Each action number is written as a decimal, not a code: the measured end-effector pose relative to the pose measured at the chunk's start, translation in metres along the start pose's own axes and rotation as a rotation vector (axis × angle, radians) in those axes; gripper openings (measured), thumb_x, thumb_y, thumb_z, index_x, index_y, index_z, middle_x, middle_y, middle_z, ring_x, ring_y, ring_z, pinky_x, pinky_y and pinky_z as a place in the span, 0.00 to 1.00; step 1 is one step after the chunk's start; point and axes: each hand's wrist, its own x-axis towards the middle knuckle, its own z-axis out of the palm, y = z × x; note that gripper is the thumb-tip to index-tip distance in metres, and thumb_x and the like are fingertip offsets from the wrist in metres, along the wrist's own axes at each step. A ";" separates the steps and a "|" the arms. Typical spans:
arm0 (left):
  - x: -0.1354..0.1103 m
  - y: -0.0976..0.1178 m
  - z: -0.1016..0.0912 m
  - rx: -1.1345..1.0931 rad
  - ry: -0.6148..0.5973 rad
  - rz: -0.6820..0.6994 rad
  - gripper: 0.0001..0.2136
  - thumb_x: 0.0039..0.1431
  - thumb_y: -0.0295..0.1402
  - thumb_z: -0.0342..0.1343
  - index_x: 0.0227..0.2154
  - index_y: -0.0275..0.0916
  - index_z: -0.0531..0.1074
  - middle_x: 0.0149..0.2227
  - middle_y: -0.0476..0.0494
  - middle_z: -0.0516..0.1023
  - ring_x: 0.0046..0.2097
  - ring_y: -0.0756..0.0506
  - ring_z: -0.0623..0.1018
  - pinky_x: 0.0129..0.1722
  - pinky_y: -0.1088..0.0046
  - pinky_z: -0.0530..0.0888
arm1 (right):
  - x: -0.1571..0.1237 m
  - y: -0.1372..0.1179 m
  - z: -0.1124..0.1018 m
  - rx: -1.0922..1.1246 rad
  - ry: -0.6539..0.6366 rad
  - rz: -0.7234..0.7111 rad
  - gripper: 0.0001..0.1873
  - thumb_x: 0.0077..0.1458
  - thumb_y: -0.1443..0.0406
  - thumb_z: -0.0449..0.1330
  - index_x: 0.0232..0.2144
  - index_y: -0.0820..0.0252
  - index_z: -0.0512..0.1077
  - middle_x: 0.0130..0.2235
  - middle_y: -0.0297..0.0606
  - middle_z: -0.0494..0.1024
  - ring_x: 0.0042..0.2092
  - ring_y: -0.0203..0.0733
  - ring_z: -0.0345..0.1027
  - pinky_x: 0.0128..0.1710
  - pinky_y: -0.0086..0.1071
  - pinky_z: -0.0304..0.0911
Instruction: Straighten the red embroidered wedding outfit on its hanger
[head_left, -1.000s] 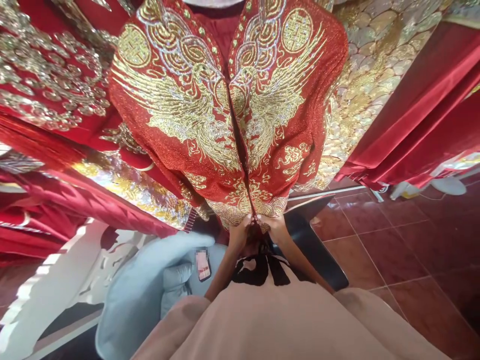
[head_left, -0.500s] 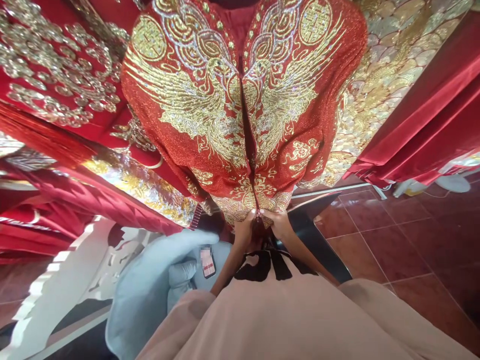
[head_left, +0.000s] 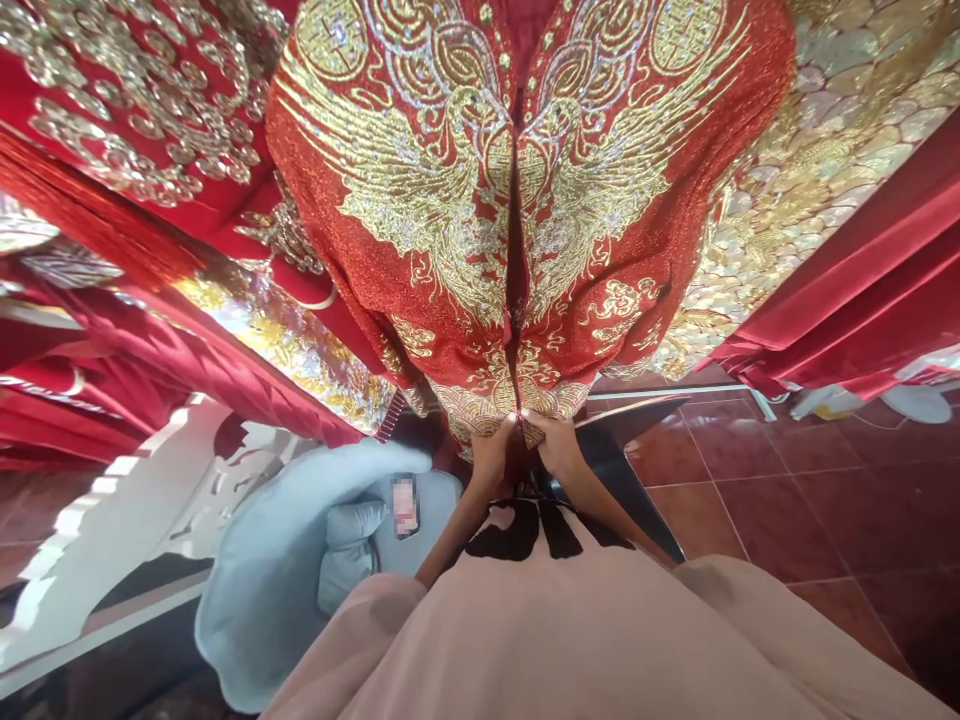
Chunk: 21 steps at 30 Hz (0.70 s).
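Observation:
A red jacket (head_left: 420, 270) with gold phoenix embroidery and sparkling beads hangs upright in front of me, its front parted by a narrow dark gap. At its lower hem, my left hand (head_left: 493, 452) is closed on the left front edge, thumb on top. My right hand (head_left: 556, 440) grips the right front edge the same way. Both thumbs almost meet at the centre line. The fingers behind the cloth are hidden. Round gold medallions mark the upper chest, and wave patterns cover the hem.
More red garments with gold beading (head_left: 135, 110) hang at the left, and a gold scale-patterned one (head_left: 780, 220) at the right. A pale blue chair (head_left: 255, 570) holding a phone (head_left: 406, 506) stands at lower left, beside a white carved panel (head_left: 127, 520). Reddish floor tiles (head_left: 795, 510) lie at right.
The jacket looks larger and slightly farther right, as the view has shifted. Both hands keep their hold on the hem edges.

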 end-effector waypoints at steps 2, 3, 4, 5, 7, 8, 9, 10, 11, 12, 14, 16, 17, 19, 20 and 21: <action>-0.003 -0.007 0.002 -0.005 -0.010 0.055 0.25 0.46 0.36 0.66 0.48 0.36 0.70 0.47 0.39 0.77 0.52 0.42 0.75 0.56 0.62 0.68 | 0.002 0.001 0.002 0.026 0.036 0.008 0.16 0.27 0.68 0.69 0.25 0.60 0.72 0.24 0.30 0.76 0.30 0.38 0.70 0.36 0.34 0.69; -0.004 -0.011 0.003 -0.008 -0.004 0.077 0.25 0.46 0.36 0.66 0.48 0.36 0.70 0.48 0.39 0.76 0.53 0.42 0.74 0.57 0.63 0.67 | 0.004 0.002 0.003 0.033 0.052 0.009 0.16 0.26 0.68 0.69 0.25 0.60 0.72 0.24 0.30 0.76 0.30 0.38 0.70 0.36 0.33 0.69; -0.005 -0.015 0.004 -0.011 0.006 0.089 0.25 0.46 0.37 0.67 0.48 0.36 0.70 0.49 0.39 0.76 0.53 0.42 0.74 0.57 0.63 0.67 | 0.005 0.003 0.003 0.032 0.066 0.013 0.15 0.26 0.68 0.69 0.24 0.60 0.72 0.25 0.30 0.77 0.30 0.37 0.70 0.36 0.33 0.69; -0.005 -0.018 0.004 -0.013 0.016 0.086 0.26 0.45 0.37 0.67 0.48 0.36 0.70 0.49 0.39 0.76 0.53 0.42 0.74 0.57 0.64 0.67 | 0.006 0.003 0.003 0.027 0.078 0.021 0.15 0.25 0.68 0.69 0.24 0.60 0.72 0.25 0.30 0.77 0.30 0.37 0.69 0.36 0.33 0.69; -0.005 -0.023 0.001 -0.029 0.022 0.055 0.27 0.45 0.37 0.67 0.48 0.36 0.70 0.50 0.39 0.75 0.53 0.42 0.74 0.56 0.63 0.68 | 0.007 0.005 0.001 0.019 0.099 0.030 0.16 0.25 0.68 0.69 0.24 0.60 0.72 0.25 0.30 0.77 0.30 0.37 0.69 0.36 0.33 0.69; -0.004 -0.024 -0.001 -0.043 0.016 0.037 0.27 0.45 0.38 0.67 0.49 0.37 0.70 0.50 0.39 0.76 0.52 0.42 0.75 0.55 0.63 0.69 | 0.007 0.006 -0.001 0.022 0.108 0.033 0.17 0.25 0.69 0.69 0.24 0.60 0.71 0.26 0.31 0.77 0.30 0.37 0.69 0.36 0.33 0.69; -0.003 -0.025 -0.004 -0.059 0.012 0.018 0.27 0.45 0.38 0.67 0.49 0.37 0.70 0.50 0.39 0.76 0.51 0.42 0.75 0.55 0.63 0.70 | 0.006 0.008 -0.004 0.031 0.117 0.042 0.17 0.26 0.69 0.69 0.26 0.60 0.71 0.27 0.31 0.77 0.31 0.37 0.70 0.36 0.32 0.69; -0.001 -0.025 -0.008 -0.071 0.010 0.001 0.27 0.45 0.37 0.67 0.49 0.38 0.70 0.49 0.40 0.76 0.51 0.42 0.76 0.54 0.63 0.70 | 0.004 0.009 -0.008 0.038 0.127 0.072 0.17 0.28 0.68 0.69 0.27 0.60 0.71 0.28 0.31 0.78 0.31 0.37 0.71 0.35 0.32 0.69; 0.001 -0.025 -0.011 -0.075 0.016 -0.010 0.26 0.45 0.37 0.66 0.49 0.38 0.70 0.49 0.40 0.76 0.50 0.42 0.76 0.53 0.63 0.70 | 0.002 0.010 -0.013 0.035 0.145 0.132 0.17 0.31 0.68 0.68 0.28 0.60 0.70 0.29 0.31 0.78 0.30 0.36 0.71 0.34 0.31 0.70; 0.003 -0.025 -0.014 -0.066 0.026 -0.013 0.26 0.45 0.36 0.66 0.49 0.38 0.70 0.48 0.41 0.76 0.49 0.43 0.76 0.53 0.64 0.70 | 0.000 0.011 -0.017 0.011 0.167 0.216 0.15 0.34 0.66 0.68 0.28 0.60 0.70 0.28 0.31 0.77 0.29 0.36 0.71 0.31 0.30 0.69; 0.006 -0.024 -0.017 -0.033 0.043 -0.004 0.23 0.45 0.35 0.67 0.46 0.37 0.72 0.45 0.42 0.78 0.47 0.44 0.77 0.52 0.66 0.71 | -0.006 0.012 -0.024 -0.116 0.177 0.379 0.11 0.42 0.63 0.66 0.26 0.60 0.68 0.22 0.31 0.74 0.23 0.33 0.68 0.23 0.26 0.65; 0.010 -0.022 -0.018 -0.019 0.053 0.019 0.22 0.44 0.35 0.67 0.44 0.37 0.73 0.42 0.42 0.78 0.44 0.45 0.78 0.50 0.67 0.72 | -0.012 0.009 -0.028 -0.335 0.120 0.427 0.12 0.48 0.60 0.63 0.22 0.61 0.66 0.16 0.30 0.69 0.17 0.31 0.62 0.16 0.23 0.59; 0.012 -0.021 -0.017 -0.026 0.054 0.028 0.21 0.44 0.35 0.67 0.43 0.37 0.73 0.41 0.43 0.79 0.42 0.45 0.78 0.48 0.68 0.73 | -0.014 0.006 -0.029 -0.460 0.071 0.408 0.14 0.51 0.59 0.61 0.20 0.61 0.66 0.14 0.30 0.67 0.15 0.30 0.59 0.14 0.22 0.56; 0.015 -0.019 -0.015 -0.047 0.058 0.037 0.21 0.43 0.35 0.67 0.43 0.37 0.73 0.40 0.42 0.79 0.41 0.45 0.79 0.46 0.68 0.74 | -0.016 -0.003 -0.030 -0.714 -0.057 0.384 0.19 0.55 0.58 0.58 0.17 0.62 0.65 0.11 0.31 0.65 0.12 0.29 0.56 0.12 0.22 0.51; 0.017 -0.018 -0.014 -0.048 0.068 0.040 0.22 0.42 0.35 0.67 0.42 0.37 0.73 0.40 0.42 0.79 0.41 0.45 0.79 0.45 0.69 0.74 | -0.017 -0.007 -0.030 -0.831 -0.138 0.414 0.22 0.56 0.57 0.57 0.16 0.63 0.66 0.10 0.32 0.64 0.11 0.30 0.55 0.11 0.22 0.50; 0.018 -0.018 -0.013 -0.042 0.082 0.043 0.22 0.41 0.34 0.68 0.42 0.37 0.73 0.40 0.42 0.79 0.42 0.45 0.79 0.45 0.69 0.74 | -0.017 -0.011 -0.031 -0.928 -0.230 0.460 0.23 0.57 0.56 0.55 0.15 0.64 0.66 0.10 0.33 0.64 0.11 0.30 0.55 0.10 0.23 0.50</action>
